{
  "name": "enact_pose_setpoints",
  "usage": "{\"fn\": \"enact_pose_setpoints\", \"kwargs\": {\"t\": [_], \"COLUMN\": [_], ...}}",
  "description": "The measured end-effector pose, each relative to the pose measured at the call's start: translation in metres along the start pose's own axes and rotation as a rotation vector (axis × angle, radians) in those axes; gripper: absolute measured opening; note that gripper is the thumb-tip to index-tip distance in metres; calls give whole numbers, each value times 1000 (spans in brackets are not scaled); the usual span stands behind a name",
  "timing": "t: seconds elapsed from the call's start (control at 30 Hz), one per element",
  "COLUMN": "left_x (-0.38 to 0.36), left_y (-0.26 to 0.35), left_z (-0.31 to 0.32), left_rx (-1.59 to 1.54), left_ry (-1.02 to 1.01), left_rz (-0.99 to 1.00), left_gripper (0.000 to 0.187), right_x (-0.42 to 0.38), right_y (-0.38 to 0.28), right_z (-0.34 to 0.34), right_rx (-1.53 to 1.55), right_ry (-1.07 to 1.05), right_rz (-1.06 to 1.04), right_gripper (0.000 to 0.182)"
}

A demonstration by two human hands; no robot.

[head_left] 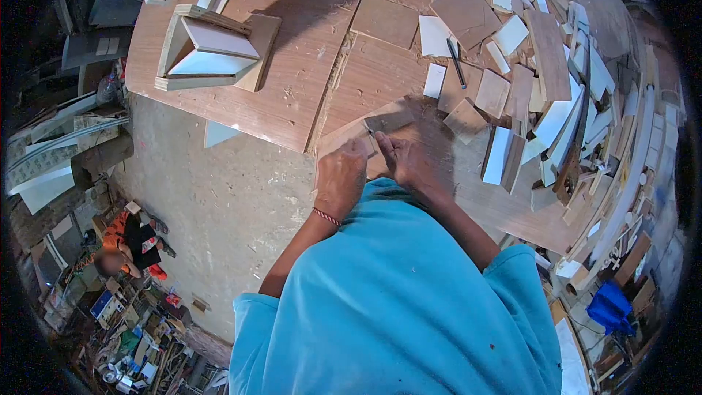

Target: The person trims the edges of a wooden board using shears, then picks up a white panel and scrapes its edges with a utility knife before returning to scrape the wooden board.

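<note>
Head view: wood piece (351,132) on the surface (292,106), just ahead of both hands.
Long axis: slanting, near left to far right.
Left hand (342,175): nearer the piece, fingers bent narrow against it; grip cannot be told.
Right hand (408,163): just beside, fingers drawn narrow; a dark tip shows there, too small to name, so its hold cannot be told.
Right side: wood scraps (493,93) crowd beyond the right hand, a pen (456,64) among them.
Far left: wooden frame (172,51), well apart.
</note>
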State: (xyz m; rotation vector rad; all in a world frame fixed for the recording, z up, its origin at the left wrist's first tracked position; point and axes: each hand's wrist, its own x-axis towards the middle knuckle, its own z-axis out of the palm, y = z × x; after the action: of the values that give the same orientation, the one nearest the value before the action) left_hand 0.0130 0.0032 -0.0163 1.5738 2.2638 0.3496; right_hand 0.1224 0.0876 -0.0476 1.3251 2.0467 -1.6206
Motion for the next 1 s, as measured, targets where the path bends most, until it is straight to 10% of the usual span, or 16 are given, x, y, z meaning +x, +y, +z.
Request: {"fn": "enact_pose_setpoints", "kwargs": {"t": [1.0], "left_x": [1], "left_y": [-3], "left_z": [-6], "left_rx": [18], "left_ry": [56], "left_rz": [81], "left_gripper": [8], "right_x": [-1], "right_y": [20], "right_z": [14], "right_rx": [70], "right_ry": [70], "right_rz": [28], "right_gripper": [57]}}
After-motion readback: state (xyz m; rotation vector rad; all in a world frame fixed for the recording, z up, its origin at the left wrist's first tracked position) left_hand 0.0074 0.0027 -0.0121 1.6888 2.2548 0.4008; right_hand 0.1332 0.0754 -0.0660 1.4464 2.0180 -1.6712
